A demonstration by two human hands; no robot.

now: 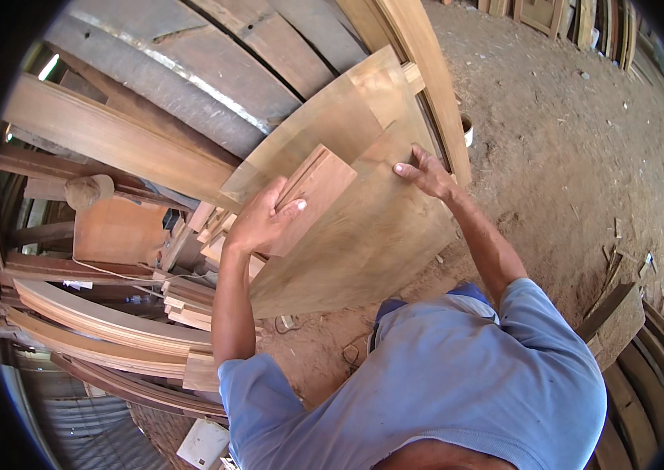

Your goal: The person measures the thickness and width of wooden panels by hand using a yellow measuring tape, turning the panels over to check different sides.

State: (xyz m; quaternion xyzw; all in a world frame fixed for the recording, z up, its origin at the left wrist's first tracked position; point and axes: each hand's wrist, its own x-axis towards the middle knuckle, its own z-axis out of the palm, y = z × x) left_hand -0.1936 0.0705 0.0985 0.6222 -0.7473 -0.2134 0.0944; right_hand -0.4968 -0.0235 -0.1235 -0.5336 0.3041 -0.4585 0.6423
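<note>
My left hand [260, 219] is closed around a short reddish-brown wooden board [318, 192] with a groove along its edge; its thumb lies on the broad face. The board is tilted above a large, thin brown sheet [347, 243], which looks partly see-through near its upper end. On the right, my right hand [429, 176] grips that sheet near its edge, thumb on the face and some fingers hidden. A wooden frame [434, 86] stands just beyond the sheet.
Grey-brown planks [183, 70] lie at the upper left. Curved wooden pieces [104, 321] and cut blocks [191, 301] are stacked on my left. A dark timber piece [612, 321] stands at the right over the dirt floor [551, 172]. A small pot [467, 129] sits beyond the frame.
</note>
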